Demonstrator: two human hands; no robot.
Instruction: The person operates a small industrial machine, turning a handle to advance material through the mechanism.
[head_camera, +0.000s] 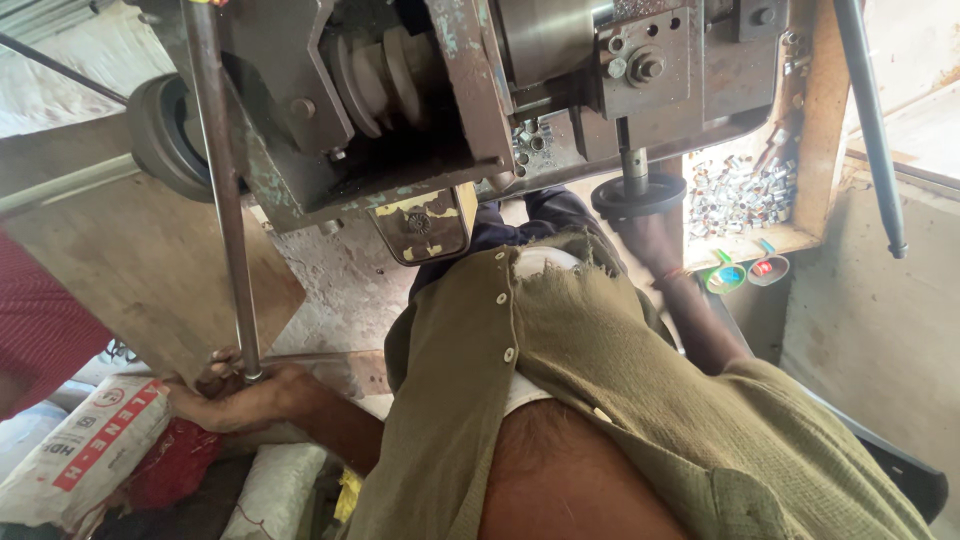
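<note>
Olive-green shirt (600, 380), grey steel rod (222, 180), perhaps teal-flecked rusty brown machine (400, 120)

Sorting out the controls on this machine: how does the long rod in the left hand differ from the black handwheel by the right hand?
The rod is long, thin, bare grey metal, running nearly upright; the handwheel is a flat black disc on a short shaft. The left hand grips the rod's lower end; the right hand sits under the handwheel, grip unclear. Both belong to the machine.

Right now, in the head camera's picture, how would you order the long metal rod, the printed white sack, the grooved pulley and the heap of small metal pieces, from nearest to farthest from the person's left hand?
From the left hand:
1. Long metal rod, gripped at its lower end.
2. Printed white sack, just beside the hand, lower left.
3. Grooved pulley, up on the machine, centre.
4. Heap of small metal pieces, far upper right, in the wooden tray.
</note>
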